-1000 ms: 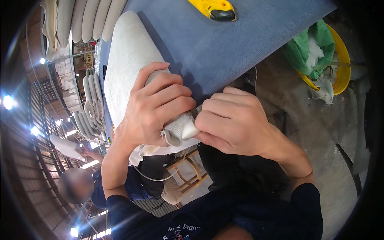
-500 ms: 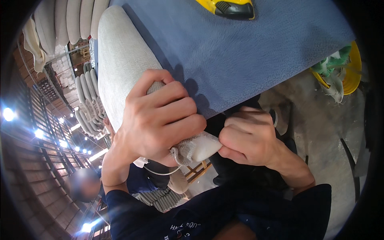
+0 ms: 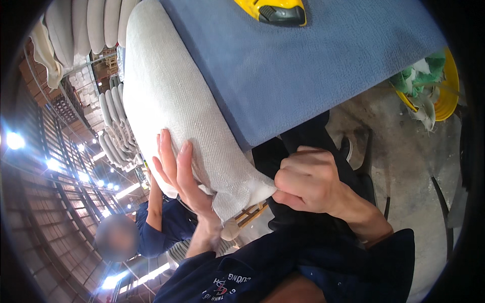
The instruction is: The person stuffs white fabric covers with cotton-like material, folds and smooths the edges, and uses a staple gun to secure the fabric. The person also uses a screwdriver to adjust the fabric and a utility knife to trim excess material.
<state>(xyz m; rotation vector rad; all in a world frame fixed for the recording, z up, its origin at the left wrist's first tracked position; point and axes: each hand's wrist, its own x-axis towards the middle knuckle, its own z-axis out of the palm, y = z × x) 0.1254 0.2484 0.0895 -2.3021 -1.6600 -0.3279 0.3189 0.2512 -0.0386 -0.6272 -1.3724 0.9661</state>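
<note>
A long, light-grey upholstered cushion (image 3: pixel 172 81) stands along the left edge of a blue cloth-covered table (image 3: pixel 303 76). Its near end tapers to a loose fabric corner with some white material showing at the tip. My right hand (image 3: pixel 310 179) is closed, pinching that corner between thumb and fingers. Against the cushion's near left side lies my left hand (image 3: pixel 184 174), its fingers stretched out and apart, gripping nothing. Part of the left palm is hidden behind the cushion's frayed fabric edge.
A yellow and black tool (image 3: pixel 280 12) lies on the table's far side. Beyond the right edge, a yellow bucket (image 3: pixel 449 96) holds green and white scraps. More grey cushions (image 3: pixel 96 25) stand in rows at left. A co-worker in a dark shirt (image 3: pixel 166 227) is at lower left.
My left hand has let go of the cushion's near end and turned, moving down and left with fingers extended. My right hand still pinches the corner. The cushion's face is more exposed.
</note>
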